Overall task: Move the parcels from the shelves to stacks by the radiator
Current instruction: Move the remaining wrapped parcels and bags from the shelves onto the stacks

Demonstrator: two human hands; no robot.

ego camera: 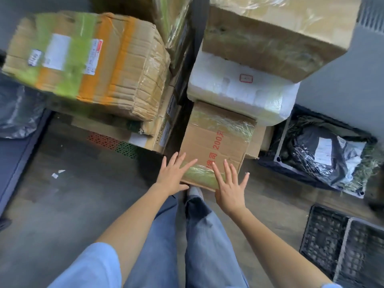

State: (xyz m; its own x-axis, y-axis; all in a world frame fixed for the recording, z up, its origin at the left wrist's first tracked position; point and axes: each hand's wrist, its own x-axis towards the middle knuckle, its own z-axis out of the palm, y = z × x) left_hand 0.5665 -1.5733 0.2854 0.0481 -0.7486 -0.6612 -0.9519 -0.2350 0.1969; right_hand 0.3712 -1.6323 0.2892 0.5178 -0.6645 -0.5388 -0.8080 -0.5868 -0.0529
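Observation:
A brown cardboard box with red print (pixel 216 142) lies low in front of me, its near end taped. My left hand (pixel 173 175) rests flat on its near left corner, fingers spread. My right hand (pixel 230 188) hovers with spread fingers over its near right corner. Neither hand grips anything. Above the box sit a white foam box (pixel 245 90) and a larger brown carton (pixel 270 40). A big carton with green and orange tape (pixel 87 61) tops the stack to the left.
A black plastic-wrapped parcel (pixel 324 156) lies in a dark tray at the right. Black plastic crates (pixel 340 246) sit on the floor at lower right. A grey bag (pixel 18 113) is at the left edge. My legs and foot (pixel 194 192) stand below the box.

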